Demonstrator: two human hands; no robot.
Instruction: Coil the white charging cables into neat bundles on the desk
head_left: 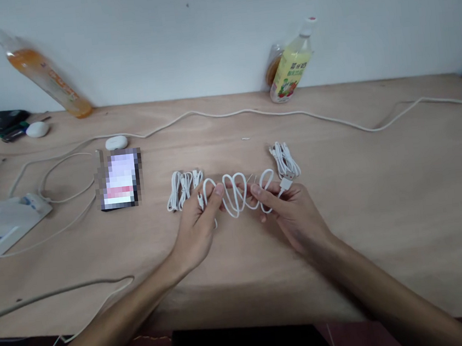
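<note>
1. While the left hand (198,223) pinches the looped white cable (236,194), its thumb and fingers clamped on one side, the loops stretch out between both sets of fingers.
2. Over to the right hand (296,210) — fingers clamped there too, white plug (285,184) just beside them.
3. Bundled cables (185,187) lie just left of the left fingers, another bundle (284,160) beyond the right.
</note>
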